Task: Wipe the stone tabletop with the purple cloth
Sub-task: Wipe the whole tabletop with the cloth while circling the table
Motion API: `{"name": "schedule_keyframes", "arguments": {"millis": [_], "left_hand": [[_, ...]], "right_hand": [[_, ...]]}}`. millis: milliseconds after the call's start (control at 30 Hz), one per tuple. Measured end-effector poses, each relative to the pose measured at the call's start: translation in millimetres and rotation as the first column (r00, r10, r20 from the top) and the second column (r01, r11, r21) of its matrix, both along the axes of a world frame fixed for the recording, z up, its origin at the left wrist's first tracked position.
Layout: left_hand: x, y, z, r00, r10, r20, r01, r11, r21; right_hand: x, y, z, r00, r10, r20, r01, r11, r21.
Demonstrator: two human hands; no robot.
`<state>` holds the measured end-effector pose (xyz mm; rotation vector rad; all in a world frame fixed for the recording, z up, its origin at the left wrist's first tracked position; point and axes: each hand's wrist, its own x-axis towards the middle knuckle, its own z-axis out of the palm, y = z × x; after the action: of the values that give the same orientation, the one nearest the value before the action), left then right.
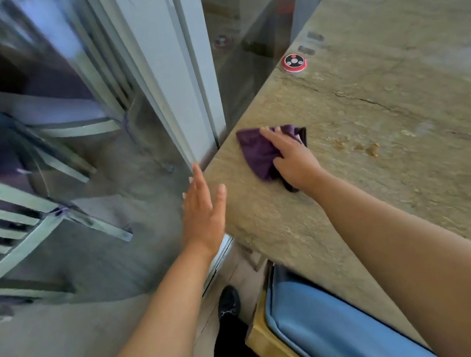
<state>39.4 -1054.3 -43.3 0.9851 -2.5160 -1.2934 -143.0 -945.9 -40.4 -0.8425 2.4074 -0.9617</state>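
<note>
Rough beige-grey stone tabletop [384, 101] w/ dark cracks across it and a few small brownish crumbs/stains near the middle. The crumpled purple cloth [258, 152] sits bunched up on the slab's left part, close to the edge by the window frame, pressed flat under the right hand [292, 157], w/ a darker bit poking out from under the palm.

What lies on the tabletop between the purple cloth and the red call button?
Only bare stone tabletop between cloth and button, in the head view.
</note>
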Motion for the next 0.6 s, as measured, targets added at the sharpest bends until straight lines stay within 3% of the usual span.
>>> {"name": "schedule_keyframes", "arguments": {"millis": [100, 200, 367, 467, 600], "left_hand": [[0.3, -7.9, 3.9, 0.999, 0.002, -0.044, 0.005, 0.987, 0.158], [-3.1, -15.8, 8.2, 0.993, 0.11, -0.046, -0.086, 0.928, 0.364], [-5.4, -18.5, 1.3, 0.985, 0.173, 0.025, -0.167, 0.889, 0.427], [-12.3, -5.9, 7.9, 0.991, 0.133, -0.021, -0.124, 0.963, 0.24], [-22.4, 17.0, 4.3, 0.988, 0.095, 0.123, -0.081, 0.99, -0.112]], "right_hand": [[6.4, -35.0, 0.7, 0.988, 0.139, -0.061, -0.129, 0.982, 0.14], [27.9, -42.1, -1.2, 0.946, 0.312, -0.092, -0.301, 0.947, 0.111], [64.8, -10.3, -6.6, 0.853, 0.518, -0.066, -0.518, 0.855, 0.015], [75.4, 15.3, -1.8, 0.815, 0.579, 0.016, -0.578, 0.815, -0.04], [74.7, 59.7, 8.4, 0.869, 0.474, 0.142, -0.463, 0.88, -0.105]]}}
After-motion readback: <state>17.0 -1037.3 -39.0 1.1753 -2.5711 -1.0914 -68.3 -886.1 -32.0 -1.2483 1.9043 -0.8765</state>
